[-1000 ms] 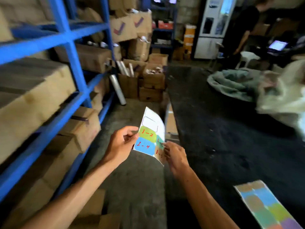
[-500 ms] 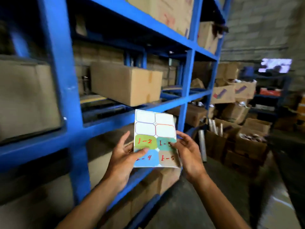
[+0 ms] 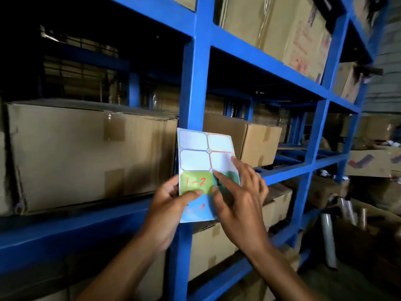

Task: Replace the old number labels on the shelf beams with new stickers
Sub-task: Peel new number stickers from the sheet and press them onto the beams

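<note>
I see the blue rack (image 3: 195,88) filling the view behind both hands, with a taped carton (image 3: 86,157) left of them on the beam (image 3: 76,227) that runs behind the left wrist. The sticker sheet (image 3: 204,161) sits upright between the hands, in front of the rack's post. My left hand (image 3: 167,205) pinches its lower left edge, thumb on the green sticker (image 3: 195,182) reading "1-2" above a blue one (image 3: 196,210) reading what looks like "2-4", while my right hand (image 3: 236,200) lies fingers spread over its lower right.
</note>
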### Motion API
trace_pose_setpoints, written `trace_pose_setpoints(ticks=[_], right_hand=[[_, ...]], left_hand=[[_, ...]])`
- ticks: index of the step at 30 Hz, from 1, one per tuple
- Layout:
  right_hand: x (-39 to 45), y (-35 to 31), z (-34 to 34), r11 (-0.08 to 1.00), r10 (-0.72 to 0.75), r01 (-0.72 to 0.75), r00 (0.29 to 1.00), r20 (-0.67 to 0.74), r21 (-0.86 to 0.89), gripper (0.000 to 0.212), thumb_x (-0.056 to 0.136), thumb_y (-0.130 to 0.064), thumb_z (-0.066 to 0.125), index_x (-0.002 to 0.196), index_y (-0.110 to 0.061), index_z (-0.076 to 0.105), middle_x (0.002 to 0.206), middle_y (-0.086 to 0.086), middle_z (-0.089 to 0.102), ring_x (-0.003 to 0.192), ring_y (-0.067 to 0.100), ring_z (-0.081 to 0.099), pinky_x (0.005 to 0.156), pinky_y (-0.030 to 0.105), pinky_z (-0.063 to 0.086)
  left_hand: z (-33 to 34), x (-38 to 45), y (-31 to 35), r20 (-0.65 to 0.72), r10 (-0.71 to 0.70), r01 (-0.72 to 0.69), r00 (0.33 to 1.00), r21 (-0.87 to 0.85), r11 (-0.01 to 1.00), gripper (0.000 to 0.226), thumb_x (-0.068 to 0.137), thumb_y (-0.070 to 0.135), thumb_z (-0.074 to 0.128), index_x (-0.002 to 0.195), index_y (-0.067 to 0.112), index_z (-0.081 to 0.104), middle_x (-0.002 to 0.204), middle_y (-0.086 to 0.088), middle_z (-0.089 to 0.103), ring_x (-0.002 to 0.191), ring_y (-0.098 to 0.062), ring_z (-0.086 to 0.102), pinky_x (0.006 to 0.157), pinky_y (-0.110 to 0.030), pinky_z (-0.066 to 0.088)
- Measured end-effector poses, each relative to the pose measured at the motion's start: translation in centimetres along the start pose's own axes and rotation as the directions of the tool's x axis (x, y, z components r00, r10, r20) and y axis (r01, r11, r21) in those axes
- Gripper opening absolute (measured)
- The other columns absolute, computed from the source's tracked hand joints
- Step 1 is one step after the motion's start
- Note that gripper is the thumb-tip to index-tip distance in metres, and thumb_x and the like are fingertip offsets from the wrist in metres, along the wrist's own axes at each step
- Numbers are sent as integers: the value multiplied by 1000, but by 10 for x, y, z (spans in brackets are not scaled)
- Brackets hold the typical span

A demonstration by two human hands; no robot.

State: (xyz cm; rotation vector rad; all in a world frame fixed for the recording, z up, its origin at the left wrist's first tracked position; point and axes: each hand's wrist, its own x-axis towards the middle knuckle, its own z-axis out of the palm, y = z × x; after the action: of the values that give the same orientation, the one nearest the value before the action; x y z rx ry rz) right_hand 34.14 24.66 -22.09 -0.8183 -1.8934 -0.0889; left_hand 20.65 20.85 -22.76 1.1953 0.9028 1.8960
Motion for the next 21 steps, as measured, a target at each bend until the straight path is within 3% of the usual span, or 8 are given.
trace_pose_setpoints(ticks=[7,11,15,21], right_hand=[[18,-40,26,994,-64,63,998,8,88,41,84,-31,48,121,-19,61,142,-1,41,134,16,27,109,37,17],[25,-48,35,983,-111,114,993,-33,141,39,84,-28,51,120,-17,62,137,0,47,131,16,33,106,34,20],[33,-51,41,970,-152,163,986,-71,181,36,83,-26,55,116,-16,64,136,1,49,129,15,35,103,30,21],[42,-54,43,944,-195,228,968,-155,240,28,78,-22,62,104,-12,68,128,2,56,122,12,37,99,27,23]], left_hand=[[-40,2,24,6,103,-103,995,85,991,40,83,-11,56,115,11,63,101,-6,75,90,-17,70,72,-22,55],[-45,2,36,5,183,-180,983,187,966,41,83,-13,54,108,17,64,90,4,76,78,-4,69,62,-11,49],[-46,2,44,-20,233,-222,972,236,946,42,84,-14,54,111,17,63,97,0,75,84,-8,69,66,-15,52],[-44,3,55,-51,274,-246,960,311,918,38,84,-11,56,105,21,63,93,7,76,82,-5,70,65,-13,51]])
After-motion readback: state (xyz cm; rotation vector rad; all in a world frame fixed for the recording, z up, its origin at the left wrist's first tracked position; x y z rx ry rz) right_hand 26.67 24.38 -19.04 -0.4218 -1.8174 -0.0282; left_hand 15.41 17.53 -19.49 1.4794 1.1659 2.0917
